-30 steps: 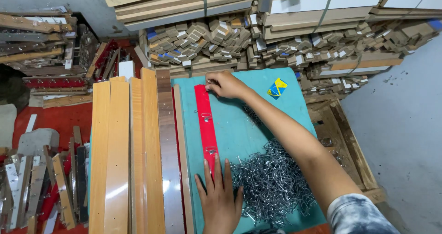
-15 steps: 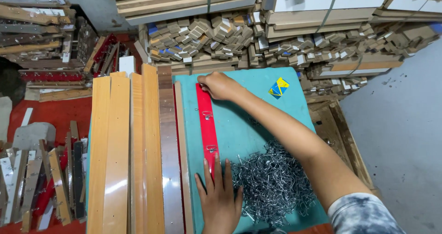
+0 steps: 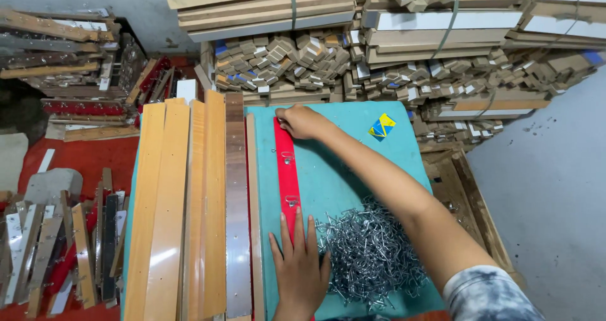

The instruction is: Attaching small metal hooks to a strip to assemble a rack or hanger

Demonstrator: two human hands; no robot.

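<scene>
While the left hand (image 3: 302,264) lies flat at the bottom centre of the frame, fingers spread and palm down, it presses the near end of a red strip (image 3: 287,163) that runs up the middle of a teal work surface (image 3: 353,163). Nothing is gripped by this hand; it only bears on the strip. The right hand (image 3: 302,121), reaching to the upper centre of the frame, sits at the far end of the same strip with its fingers curled toward the strip's top; whether they pinch a small piece cannot be told from this view.

2 small metal wire clips (image 3: 290,159) are visible on the strip between the hands, one near the middle of the frame and one just above the left fingertips. A heap of loose metal wire clips (image 3: 369,251) lies on the teal surface at the lower right of centre, just beside the left hand and under the right forearm. A small yellow-and-blue packet (image 3: 382,126) rests on the surface at the upper right of centre.

Left of the red strip, long wooden slats (image 3: 167,201) and a grey metallic strip (image 3: 237,207) lie side by side, parallel to it. Stacked wooden mouldings (image 3: 328,62) fill the top of the frame, and further strips (image 3: 57,251) lie on the red floor at the lower left.
</scene>
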